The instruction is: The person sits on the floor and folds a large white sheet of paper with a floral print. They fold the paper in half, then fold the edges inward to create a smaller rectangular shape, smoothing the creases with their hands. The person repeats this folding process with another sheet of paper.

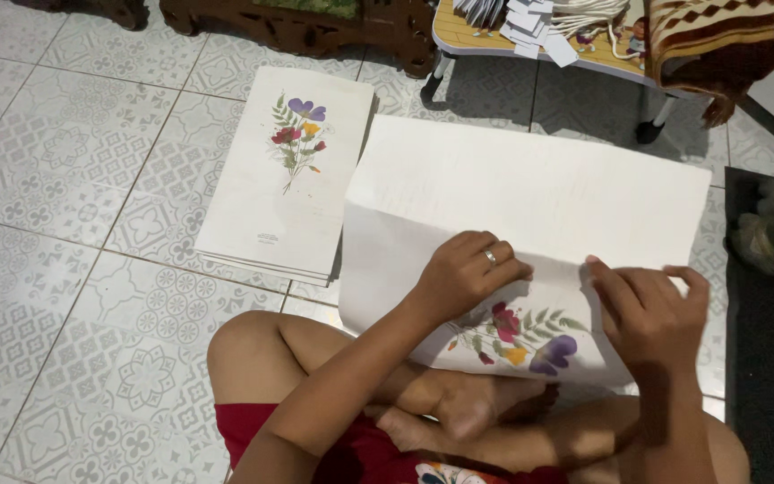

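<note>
A large white sheet [530, 193] with a printed flower bouquet lies on the tiled floor in front of my crossed legs, its upper part folded over toward me. My left hand [466, 273], wearing a ring, presses down on the fold edge with curled fingers. My right hand [651, 309] rests on the same fold to the right, fingers pinching the paper edge. The flower print [521, 336] shows between my hands, below the fold.
A stack of similar flower-printed sheets [284, 175] lies on the floor to the left. A low table [459, 36] with paper slips and white cord stands at the back. Dark carved wooden furniture [315, 31] is behind. A dark mat [768, 358] borders the right.
</note>
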